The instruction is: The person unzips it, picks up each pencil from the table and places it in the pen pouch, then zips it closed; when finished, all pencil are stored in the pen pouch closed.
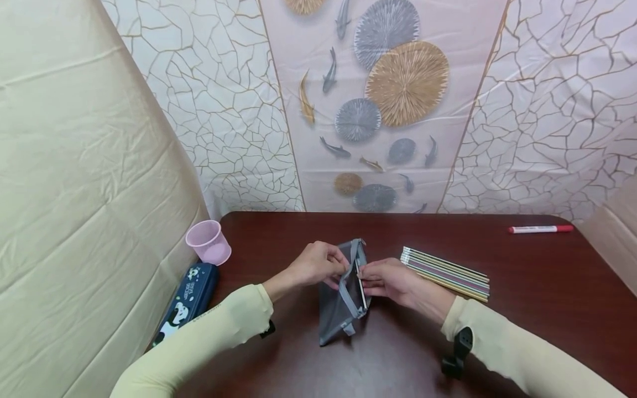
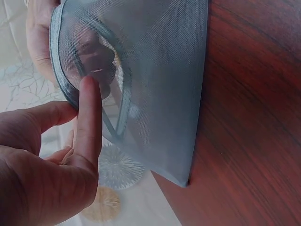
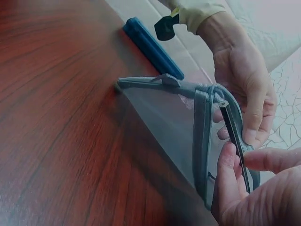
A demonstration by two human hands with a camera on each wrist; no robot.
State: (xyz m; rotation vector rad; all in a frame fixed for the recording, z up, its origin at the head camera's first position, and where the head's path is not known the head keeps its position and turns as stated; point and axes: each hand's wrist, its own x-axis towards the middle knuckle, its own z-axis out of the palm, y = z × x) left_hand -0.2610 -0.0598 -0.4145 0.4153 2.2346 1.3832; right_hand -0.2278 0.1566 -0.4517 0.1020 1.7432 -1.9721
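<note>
Patterned hangings (image 1: 408, 160) with fish, round radial motifs and a crackle design close off the rear of the workspace, and a cream cloth (image 1: 89, 166) covers the left side; before them lies a dark red-brown bench (image 1: 278, 232) with visible wood grain. Near the middle of the bench, a grey mesh pouch (image 1: 333, 315) stands tilted between the two hands, its zippered mouth spread and facing toward the right hand. The left hand (image 1: 320, 264) holds the rim of this mouth, its thumb and index fingers (image 2: 88, 117) narrowed on the edging. The right hand (image 1: 390, 281), opposite, pinches a dark pencil (image 3: 234, 134) between thumb and fingers; the pencil lies lengthwise along the opening, close beside the rim. Pale yellow sleeves (image 1: 214, 331) cover both forearms, and a black device (image 1: 460, 351) is worn at the right wrist. To the right of the pouch, partly behind the right hand, a row of striped pencils (image 1: 445, 273) rests side by side on the bench; farther right, near the back edge, lies a red-and-white marker (image 1: 539, 229). At the left edge, a pink cup (image 1: 214, 251) stands just behind a dark blue case (image 1: 186, 301) with panda pictures, partly hidden by the left sleeve.
</note>
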